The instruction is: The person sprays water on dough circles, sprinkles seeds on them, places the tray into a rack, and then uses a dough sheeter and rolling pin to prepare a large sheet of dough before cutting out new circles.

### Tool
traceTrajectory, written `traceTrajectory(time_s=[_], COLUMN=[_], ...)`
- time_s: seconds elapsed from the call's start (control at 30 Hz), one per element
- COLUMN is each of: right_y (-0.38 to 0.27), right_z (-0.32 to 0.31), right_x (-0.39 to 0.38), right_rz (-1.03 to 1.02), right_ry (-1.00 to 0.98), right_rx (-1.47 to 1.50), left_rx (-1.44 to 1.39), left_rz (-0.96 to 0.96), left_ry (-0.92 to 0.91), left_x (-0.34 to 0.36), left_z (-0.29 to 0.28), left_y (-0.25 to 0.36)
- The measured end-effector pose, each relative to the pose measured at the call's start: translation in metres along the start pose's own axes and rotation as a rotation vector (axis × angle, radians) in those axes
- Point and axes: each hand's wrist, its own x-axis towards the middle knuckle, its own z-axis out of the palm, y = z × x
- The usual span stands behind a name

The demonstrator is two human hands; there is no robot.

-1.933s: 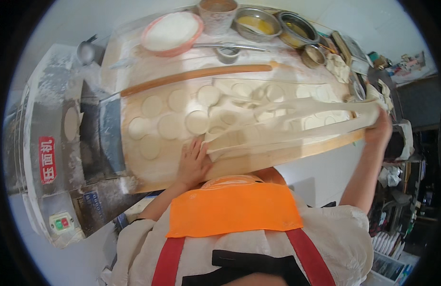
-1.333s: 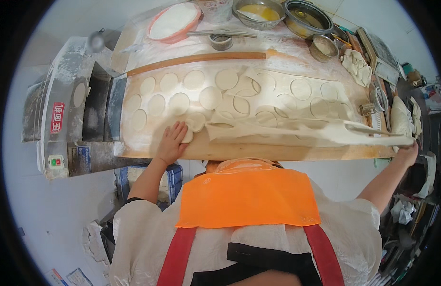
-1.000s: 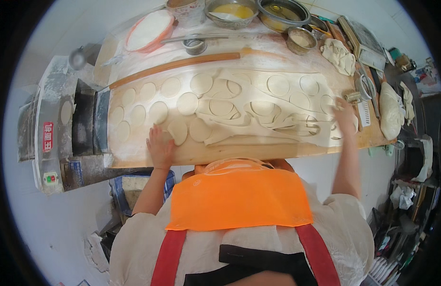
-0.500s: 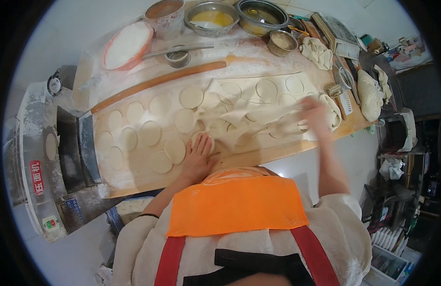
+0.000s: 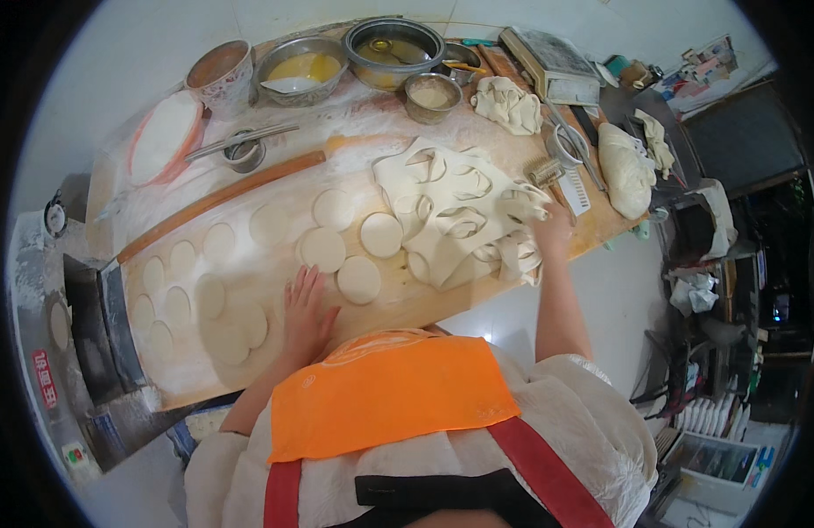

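Observation:
My right hand (image 5: 552, 231) is closed on the right edge of a pale dough sheet (image 5: 446, 249) with round holes cut through it. The sheet lies partly bunched on the wooden board, its folds gathered by that hand. Flat on the board's near side, my left hand (image 5: 308, 312) has its fingers stretched out and holds nothing. Just beyond its fingertips is a dough round (image 5: 323, 251); another dough round (image 5: 358, 280) lies to their right. Several more rounds spread leftward over the floured board, and one round (image 5: 382, 235) sits against the sheet's left edge.
A long wooden rolling pin (image 5: 222, 204) lies behind the rounds. Along the back stand a pink basin of flour (image 5: 165, 136), a metal bowl of yellow liquid (image 5: 303, 72) and a dark pot (image 5: 394, 53). At right are a spiked roller (image 5: 543, 172), a dough lump (image 5: 625, 167) and a scale (image 5: 548, 66).
The holed sheet has been pulled off rounds beside my left hand and now lies bunched to the right. My left hand has come off a round onto the board. The whole view has shifted.

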Motion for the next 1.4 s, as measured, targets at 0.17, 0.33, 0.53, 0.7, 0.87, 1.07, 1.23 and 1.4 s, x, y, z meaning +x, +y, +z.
traceTrajectory(time_s=[0.17,0.33,0.53,0.7,0.87,1.07,1.23,1.4], right_y=[-0.095,-0.103,0.045,0.145,0.108,0.006,-0.006,0.025], right_z=[0.053,0.042,-0.087,-0.067,-0.035,-0.013,0.022,0.004], right_x=[-0.028,-0.019,0.072,0.093,0.061,0.009,0.002,0.014], right_rz=[-0.570,-0.800,0.250,0.393,-0.122,-0.858,-0.897,-0.644], right_ry=[-0.540,-0.823,-0.149,-0.035,0.097,-0.322,-0.756,-0.687], right_rx=[0.343,-0.075,0.954,1.022,-0.148,0.392,0.081,0.579], left_rx=[0.059,-0.001,0.106,0.192,0.204,0.007,0.136,0.071], left_rz=[0.176,0.199,0.251,0.246,0.182,0.118,0.055,0.088], left_ry=[-0.078,0.012,-0.221,-0.327,-0.344,-0.072,-0.372,-0.365], left_x=[0.071,0.104,0.078,0.087,0.095,0.164,0.203,0.196], left_z=[0.040,0.087,0.139,0.138,0.133,0.139,0.137,0.133], left_y=[0.064,0.122,0.110,0.121,0.129,0.180,0.191,0.188])
